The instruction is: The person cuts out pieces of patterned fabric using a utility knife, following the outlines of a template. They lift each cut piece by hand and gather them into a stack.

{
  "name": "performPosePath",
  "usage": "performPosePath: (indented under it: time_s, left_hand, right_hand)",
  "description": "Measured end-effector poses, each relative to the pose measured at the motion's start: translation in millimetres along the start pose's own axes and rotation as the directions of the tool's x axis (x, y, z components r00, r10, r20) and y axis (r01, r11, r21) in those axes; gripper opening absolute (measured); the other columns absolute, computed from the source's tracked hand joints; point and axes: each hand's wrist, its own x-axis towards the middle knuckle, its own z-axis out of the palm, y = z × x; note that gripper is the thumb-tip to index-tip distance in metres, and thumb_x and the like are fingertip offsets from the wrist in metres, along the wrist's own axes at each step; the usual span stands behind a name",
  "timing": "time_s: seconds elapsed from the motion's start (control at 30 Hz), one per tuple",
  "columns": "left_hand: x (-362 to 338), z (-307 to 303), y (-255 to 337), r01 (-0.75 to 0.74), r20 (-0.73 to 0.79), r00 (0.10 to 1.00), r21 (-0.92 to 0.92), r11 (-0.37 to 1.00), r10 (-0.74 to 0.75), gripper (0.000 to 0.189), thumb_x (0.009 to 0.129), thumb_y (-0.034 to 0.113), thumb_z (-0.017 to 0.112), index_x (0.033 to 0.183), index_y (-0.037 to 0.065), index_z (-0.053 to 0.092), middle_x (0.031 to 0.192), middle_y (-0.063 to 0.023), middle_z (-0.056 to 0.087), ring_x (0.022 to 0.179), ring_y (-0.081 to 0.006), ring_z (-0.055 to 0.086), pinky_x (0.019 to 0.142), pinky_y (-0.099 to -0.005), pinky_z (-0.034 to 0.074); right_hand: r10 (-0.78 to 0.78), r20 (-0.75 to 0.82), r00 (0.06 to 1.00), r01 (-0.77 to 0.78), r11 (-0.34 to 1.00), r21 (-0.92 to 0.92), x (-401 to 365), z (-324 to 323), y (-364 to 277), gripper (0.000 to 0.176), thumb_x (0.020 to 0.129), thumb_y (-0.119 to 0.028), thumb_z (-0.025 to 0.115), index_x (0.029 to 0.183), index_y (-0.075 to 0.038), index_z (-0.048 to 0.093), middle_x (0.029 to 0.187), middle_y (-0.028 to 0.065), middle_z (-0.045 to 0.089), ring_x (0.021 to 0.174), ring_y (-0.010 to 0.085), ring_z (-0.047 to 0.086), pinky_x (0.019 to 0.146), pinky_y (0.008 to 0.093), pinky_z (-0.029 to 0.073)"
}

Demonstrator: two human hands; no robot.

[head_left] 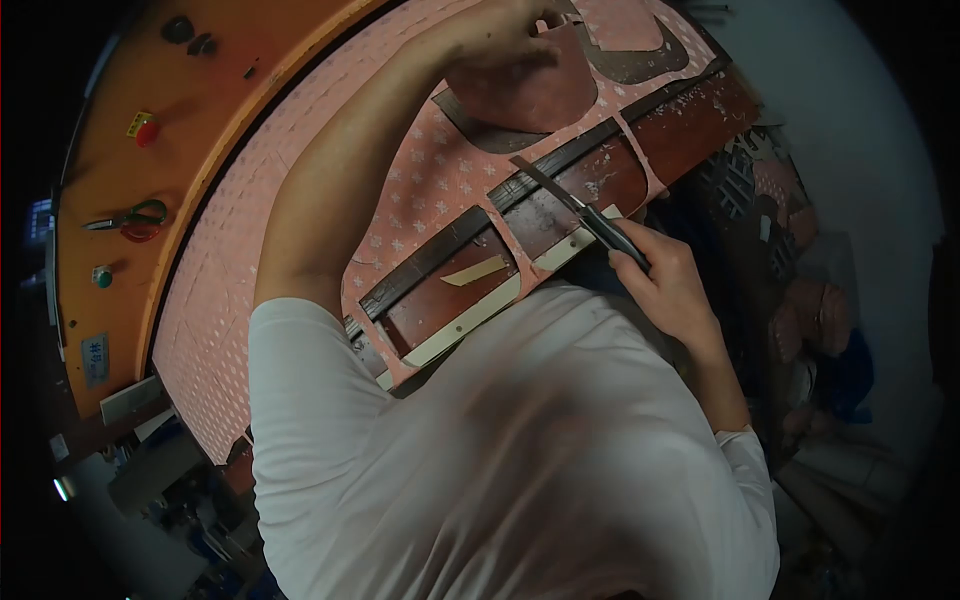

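Observation:
At the top of the head view, my left hand [505, 38] is closed on the upper edge of a pink cut piece of sheet material [550, 90]. Part of that piece is hidden under the hand. My right hand [668, 275] is wrapped round the dark handle of a knife [612, 238]. Its long narrow blade points up and left, over the dark strip along the pink sheet [415, 185]. Rectangular openings in the sheet show a reddish-brown surface [430, 300]. A pale slanted scrap [474, 270] lies in one of them.
An orange machine panel [120, 200] at the left carries a red button [147, 131], a green button [102, 276] and scissors [140, 220]. Another pink piece [622, 22] lies at the top. Pink offcuts [815, 315] are heaped at the right, beyond the table edge.

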Motion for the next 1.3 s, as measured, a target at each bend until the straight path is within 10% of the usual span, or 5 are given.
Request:
performPosePath:
  time_s: [0.17, 0.7, 1.3]
  left_hand:
    - [-19.4, -1.3, 18.4, -0.031, -0.103, 0.994, 0.025, 0.999, 0.034, 0.040, 0.089, 0.022, 0.069, 0.124, 0.004, 0.062, 0.097, -0.0200, 0.071, 0.091, -0.0348, 0.069, 0.080, -0.0414, 0.055]
    - [-34.9, -5.4, 79.0, -0.114, -0.039, 0.992, 0.175, 0.978, 0.123, 0.038, 0.085, 0.016, 0.067, 0.122, 0.008, 0.064, 0.096, -0.0194, 0.072, 0.090, -0.0377, 0.070, 0.077, -0.0415, 0.055]
    - [-56.9, -15.4, 124.2, 0.167, -0.144, 0.981, 0.256, 0.952, -0.133, 0.043, 0.082, 0.003, 0.069, 0.124, 0.007, 0.063, 0.095, -0.0160, 0.074, 0.087, -0.0320, 0.073, 0.075, -0.0361, 0.056]
  right_hand:
    - [0.537, -0.047, 0.842, -0.399, 0.680, 0.615, -14.8, -20.7, 24.2, 0.035, 0.099, -0.017, 0.055, 0.130, -0.001, 0.061, 0.082, 0.0018, 0.066, 0.067, 0.0063, 0.057, 0.052, 0.0217, 0.047]
    - [0.390, 0.177, 0.904, -0.391, 0.581, 0.714, 68.9, -35.9, 76.3, 0.022, 0.098, -0.019, 0.055, 0.099, 0.001, 0.065, 0.081, 0.0054, 0.069, 0.060, 0.0088, 0.061, 0.051, 0.0234, 0.050]
    - [0.265, 0.458, 0.849, -0.518, 0.593, 0.616, 60.8, -54.4, 59.0, 0.020, 0.098, -0.019, 0.057, 0.101, -0.001, 0.064, 0.078, 0.0036, 0.067, 0.062, 0.0079, 0.059, 0.055, 0.0218, 0.048]
